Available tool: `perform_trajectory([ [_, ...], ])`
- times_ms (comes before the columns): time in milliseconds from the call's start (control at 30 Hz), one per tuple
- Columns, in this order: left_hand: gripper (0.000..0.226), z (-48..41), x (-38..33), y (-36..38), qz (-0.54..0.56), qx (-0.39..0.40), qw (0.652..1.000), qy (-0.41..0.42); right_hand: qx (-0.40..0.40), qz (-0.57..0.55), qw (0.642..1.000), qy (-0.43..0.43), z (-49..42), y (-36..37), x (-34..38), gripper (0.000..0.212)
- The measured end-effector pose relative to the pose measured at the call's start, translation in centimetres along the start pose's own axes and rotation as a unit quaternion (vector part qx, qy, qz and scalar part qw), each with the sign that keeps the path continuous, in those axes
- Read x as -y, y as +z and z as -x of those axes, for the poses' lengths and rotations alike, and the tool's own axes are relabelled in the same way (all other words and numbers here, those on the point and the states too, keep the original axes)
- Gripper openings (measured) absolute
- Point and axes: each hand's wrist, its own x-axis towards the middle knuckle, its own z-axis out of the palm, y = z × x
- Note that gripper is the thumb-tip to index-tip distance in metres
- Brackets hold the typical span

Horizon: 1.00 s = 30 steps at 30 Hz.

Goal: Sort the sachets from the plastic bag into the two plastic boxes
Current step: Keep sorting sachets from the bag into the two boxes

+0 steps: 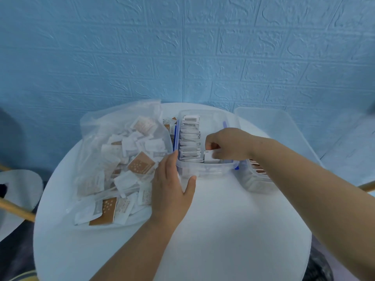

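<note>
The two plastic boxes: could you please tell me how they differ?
The centre box holds white sachets; the right box holds brown-edged sachets. The left hand braces the centre box and the right hand reaches into it; the right box sits half hidden behind that forearm. Both are clear plastic.

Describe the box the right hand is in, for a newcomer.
On the round white table, right of the clear plastic bag, sits a clear plastic box with blue clips. Unlike the clear box beside it holding brown sachets, it holds a row of white sachets.
</note>
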Motion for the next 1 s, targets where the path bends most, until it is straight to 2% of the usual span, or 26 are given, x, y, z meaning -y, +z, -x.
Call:
perform_trajectory([
  [233,0.067,0.0,0.0,0.0,0.000,-0.004,1.000,0.008,0.048,-0.028,0.998,-0.027,0.2,-0.5,-0.1,0.014],
  [400,0.066,0.1,0.1,0.1,-0.004,-0.005,1.000,0.012,0.069,-0.077,0.995,-0.011,0.8,-1.1,0.1,0.018],
  [600,0.069,0.0,0.1,-0.1,-0.008,0.010,1.000,0.015,0.066,-0.066,0.996,0.000,1.0,-1.0,0.6,0.021],
  [733,0.063,0.1,-0.4,-1.4,0.032,0.026,0.999,0.010,0.018,-0.110,0.994,-0.010,1.5,-1.2,0.8,0.018],
  [833,0.039,1.1,-0.4,-4.0,0.067,-0.007,0.997,0.027,-0.083,-0.159,0.982,-0.052,2.3,-1.3,1.9,0.015],
  [900,0.030,2.2,0.9,-6.1,0.041,-0.019,0.998,0.046,-0.128,-0.221,0.963,-0.088,3.2,-0.8,3.9,0.013],
  [1000,0.030,3.9,3.9,-8.8,-0.035,-0.032,0.997,0.058,-0.122,-0.276,0.941,-0.151,4.2,1.2,7.8,0.013],
])
